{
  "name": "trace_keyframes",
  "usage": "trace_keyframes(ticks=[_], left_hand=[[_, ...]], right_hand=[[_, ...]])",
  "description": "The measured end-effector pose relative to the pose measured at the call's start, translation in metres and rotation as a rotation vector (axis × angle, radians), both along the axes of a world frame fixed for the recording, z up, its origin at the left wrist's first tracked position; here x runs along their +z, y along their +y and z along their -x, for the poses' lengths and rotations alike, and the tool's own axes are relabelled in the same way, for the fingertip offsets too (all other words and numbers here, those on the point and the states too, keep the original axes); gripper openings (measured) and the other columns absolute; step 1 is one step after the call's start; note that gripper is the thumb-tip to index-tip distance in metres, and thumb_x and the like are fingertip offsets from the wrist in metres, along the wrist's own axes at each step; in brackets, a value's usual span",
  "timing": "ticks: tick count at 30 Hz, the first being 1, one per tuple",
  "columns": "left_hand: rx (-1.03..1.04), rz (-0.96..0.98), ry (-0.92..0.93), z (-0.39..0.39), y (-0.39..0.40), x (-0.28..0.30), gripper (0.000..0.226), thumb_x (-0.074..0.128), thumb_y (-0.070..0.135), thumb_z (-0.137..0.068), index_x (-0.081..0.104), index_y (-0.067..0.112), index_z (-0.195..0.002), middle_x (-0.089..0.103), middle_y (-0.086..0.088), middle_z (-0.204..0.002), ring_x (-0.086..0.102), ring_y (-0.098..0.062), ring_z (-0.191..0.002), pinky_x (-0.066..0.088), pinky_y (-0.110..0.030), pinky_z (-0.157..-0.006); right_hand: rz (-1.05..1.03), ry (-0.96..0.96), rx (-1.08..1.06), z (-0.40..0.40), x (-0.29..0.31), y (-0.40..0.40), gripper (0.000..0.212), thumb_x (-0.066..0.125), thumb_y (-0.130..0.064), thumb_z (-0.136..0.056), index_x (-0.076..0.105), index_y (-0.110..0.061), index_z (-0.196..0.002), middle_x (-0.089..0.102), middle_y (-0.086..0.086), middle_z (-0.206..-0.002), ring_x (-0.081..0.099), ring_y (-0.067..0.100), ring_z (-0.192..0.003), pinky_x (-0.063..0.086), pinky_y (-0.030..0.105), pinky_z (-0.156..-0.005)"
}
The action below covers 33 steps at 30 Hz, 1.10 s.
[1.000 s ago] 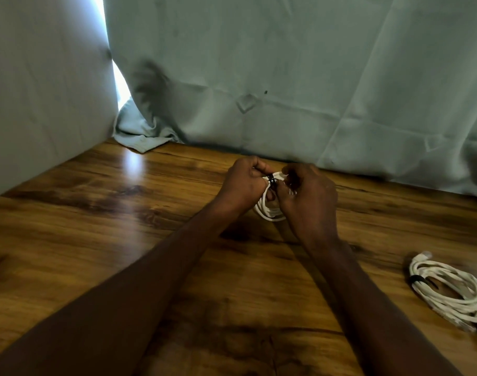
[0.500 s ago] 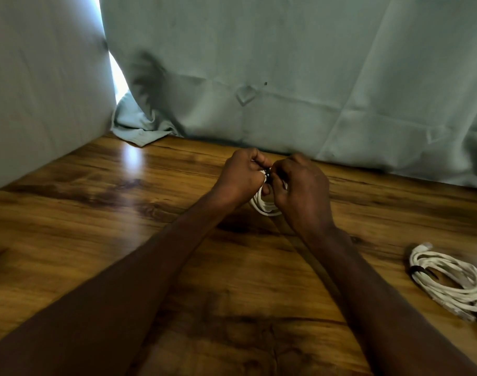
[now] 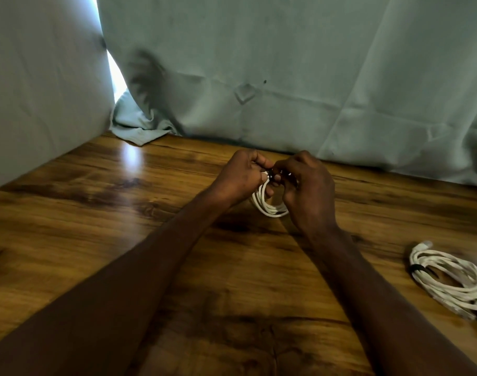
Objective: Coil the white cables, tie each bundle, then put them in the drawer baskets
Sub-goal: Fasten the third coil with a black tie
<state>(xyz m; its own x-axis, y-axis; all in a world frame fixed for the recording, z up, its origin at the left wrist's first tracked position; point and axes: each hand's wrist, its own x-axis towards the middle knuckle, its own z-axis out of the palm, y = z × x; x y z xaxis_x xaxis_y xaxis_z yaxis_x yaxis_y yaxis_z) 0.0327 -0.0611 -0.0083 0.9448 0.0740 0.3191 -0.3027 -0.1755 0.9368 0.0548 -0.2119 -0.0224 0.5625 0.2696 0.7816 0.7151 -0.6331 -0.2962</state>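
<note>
1. My left hand (image 3: 241,177) is curled round the top of a small coil of white cable (image 3: 268,204), its fingers bent over the strands and its thumb near the point where the two hands meet.
2. My right hand (image 3: 309,188) is clenched on the same coil from the right, its fingertips pinching at a small black tie (image 3: 270,175) that sits on the top of the bundle, between the two hands.
3. The lower loops of this coil hang below my hands, just above the brown wood-grain table (image 3: 123,240); whether they touch the table I cannot tell.
4. The coil and both hands are toward the far middle of the table, close to the hanging cloth.
5. A second coil of white cable (image 3: 449,278), larger and looser, lies flat on the table at the near right, well apart from my hands.
6. A black band (image 3: 417,268) is wrapped round that second coil at its left end, and a white plug (image 3: 424,244) sticks out at its far end.
7. A pale grey-green curtain (image 3: 313,77) hangs along the far edge of the table, and a second panel of the same cloth (image 3: 42,90) runs along the left side.
8. Between the two panels, at the far left corner, a narrow gap (image 3: 115,74) lets bright light through, which shows as a glare patch (image 3: 130,157) on the wood below it.
</note>
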Motion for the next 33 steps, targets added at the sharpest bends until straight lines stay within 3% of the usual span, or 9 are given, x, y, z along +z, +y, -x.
trace_keyframes(ticks=[3,5,13,15,17,19,23,28,33], left_hand=[[0.005,0.036,0.029,0.003,0.000,0.000,0.026,0.047,-0.023,-0.087,0.063,-0.006,-0.098,0.070,-0.014,-0.077,0.066,-0.017,-0.050,0.053,-0.024,-0.049],[0.013,0.058,0.051,0.004,0.001,0.001,0.028,0.045,-0.022,-0.088,0.064,-0.004,-0.098,0.070,-0.014,-0.078,0.065,-0.016,-0.051,0.054,-0.025,-0.049],[-0.001,0.049,0.038,-0.002,0.002,0.002,0.024,0.045,-0.021,-0.090,0.060,-0.011,-0.105,0.070,-0.020,-0.077,0.065,-0.018,-0.051,0.058,-0.031,-0.053],[-0.018,0.020,0.024,-0.002,0.005,0.000,0.024,0.046,-0.021,-0.089,0.060,-0.009,-0.104,0.071,-0.016,-0.072,0.065,-0.020,-0.052,0.058,-0.034,-0.056],[-0.041,-0.027,-0.005,-0.002,0.005,-0.001,0.025,0.048,-0.022,-0.086,0.060,-0.005,-0.101,0.071,-0.009,-0.066,0.065,-0.021,-0.053,0.058,-0.035,-0.059],[-0.056,-0.069,-0.030,-0.003,0.003,-0.002,0.025,0.049,-0.021,-0.086,0.060,-0.005,-0.101,0.071,-0.008,-0.065,0.066,-0.021,-0.053,0.058,-0.033,-0.060],[-0.076,-0.127,-0.073,-0.002,-0.003,-0.002,0.025,0.050,-0.020,-0.085,0.058,-0.008,-0.105,0.069,-0.005,-0.060,0.066,-0.023,-0.056,0.053,-0.025,-0.058],[-0.063,-0.108,-0.069,-0.001,-0.003,-0.003,0.026,0.046,-0.023,-0.082,0.058,-0.010,-0.101,0.069,-0.004,-0.059,0.064,-0.022,-0.052,0.053,-0.030,-0.060],[-0.025,-0.017,-0.018,-0.004,0.001,-0.001,0.028,0.043,-0.026,-0.087,0.055,-0.009,-0.106,0.067,-0.023,-0.076,0.061,-0.019,-0.047,0.054,-0.031,-0.050]], right_hand=[[0.028,-0.015,-0.004,0.001,-0.001,0.004,0.030,0.059,-0.012,-0.076,0.079,-0.017,-0.098,0.062,-0.002,-0.087,0.054,0.019,-0.081,0.031,0.030,-0.064],[-0.035,0.013,0.018,0.000,-0.003,0.006,0.026,0.062,-0.008,-0.079,0.079,-0.016,-0.097,0.063,-0.002,-0.088,0.058,0.019,-0.081,0.038,0.032,-0.063],[-0.256,0.253,0.088,-0.010,-0.001,-0.001,0.033,0.076,-0.009,-0.086,0.071,-0.033,-0.109,0.071,-0.006,-0.113,0.064,0.017,-0.110,0.049,0.029,-0.090],[-0.446,0.522,0.278,-0.012,-0.003,0.003,0.027,0.072,0.000,-0.090,0.072,-0.016,-0.111,0.076,0.004,-0.108,0.071,0.017,-0.100,0.054,0.027,-0.084],[-0.623,0.719,0.403,-0.012,-0.004,0.005,0.024,0.068,0.003,-0.091,0.071,-0.005,-0.114,0.077,0.016,-0.102,0.075,0.028,-0.091,0.060,0.039,-0.080],[-0.713,0.803,0.438,-0.011,-0.004,0.004,0.024,0.066,0.001,-0.090,0.070,0.000,-0.114,0.075,0.025,-0.099,0.072,0.036,-0.082,0.060,0.046,-0.079],[-0.733,0.857,0.462,-0.003,0.001,0.002,0.020,0.061,0.006,-0.094,0.062,0.007,-0.114,0.068,0.029,-0.080,0.062,0.030,-0.058,0.054,0.046,-0.069],[-0.794,0.922,0.483,-0.002,0.004,0.005,0.016,0.061,0.005,-0.094,0.068,0.002,-0.108,0.070,0.017,-0.076,0.061,0.029,-0.061,0.055,0.044,-0.071],[-0.825,0.972,0.535,-0.006,0.006,0.001,0.019,0.064,0.005,-0.092,0.074,-0.006,-0.103,0.074,0.017,-0.088,0.066,0.027,-0.079,0.055,0.040,-0.079]])
